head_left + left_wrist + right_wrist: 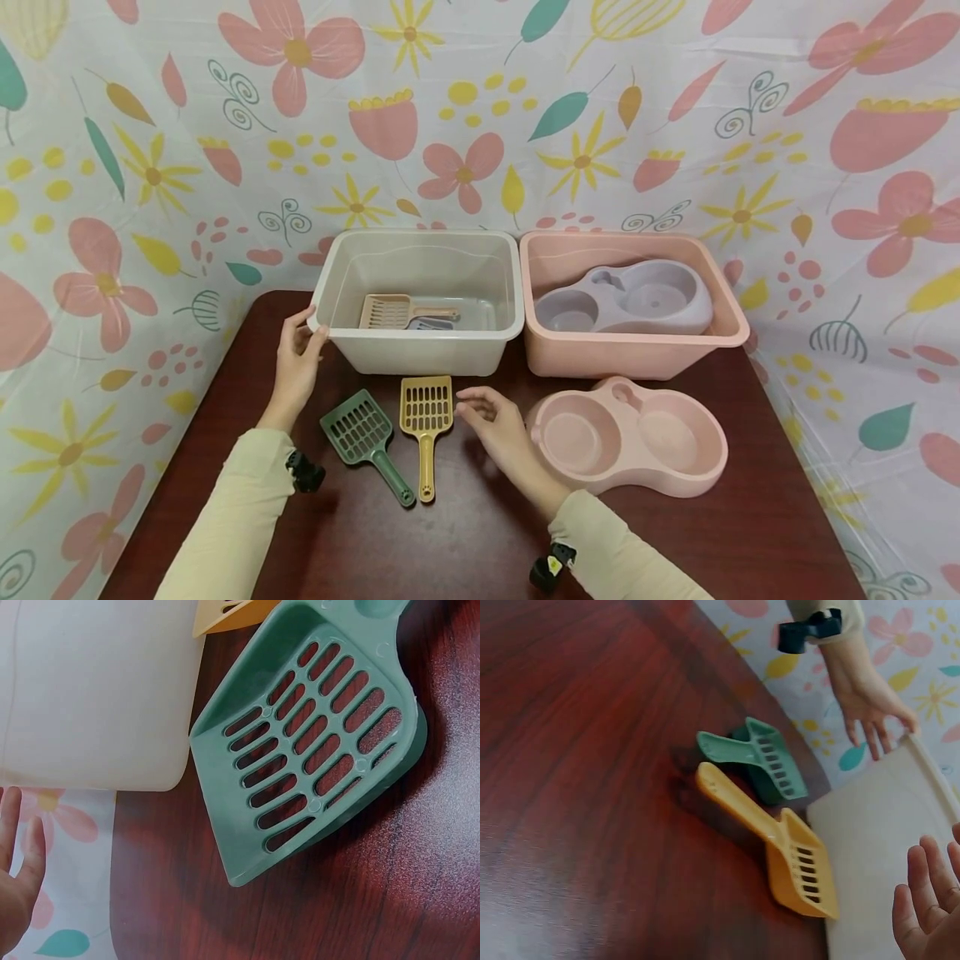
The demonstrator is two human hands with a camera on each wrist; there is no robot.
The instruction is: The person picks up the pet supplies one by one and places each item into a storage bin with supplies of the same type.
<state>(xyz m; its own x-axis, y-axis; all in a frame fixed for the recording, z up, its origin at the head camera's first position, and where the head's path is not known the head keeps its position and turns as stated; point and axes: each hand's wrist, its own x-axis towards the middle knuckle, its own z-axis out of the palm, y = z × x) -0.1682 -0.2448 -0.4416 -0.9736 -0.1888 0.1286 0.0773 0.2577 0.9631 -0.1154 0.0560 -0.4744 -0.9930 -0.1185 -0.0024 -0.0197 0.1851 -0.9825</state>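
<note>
My left hand [298,367] is at the left front corner of a pale grey litter box [420,354], with fingertips right at the rim. In the right wrist view the fingers of that left hand [870,694] hang spread below the corner. My right hand [498,429] hovers with loosely bent fingers, holding nothing, beside a yellow slotted litter scoop [426,433]. A green litter scoop [367,437] lies left of the yellow one; both have handles toward me. Inside the grey box are a beige scoop [390,311] and a partly hidden bluish-grey scoop [431,333].
A pink litter box [600,357] stands right of the grey one, holding a greyish-purple double pet bowl [693,312]. In front of it, a pink double bowl [636,433] sits on the dark red table [450,554]. A flowered sheet [480,108] hangs behind.
</note>
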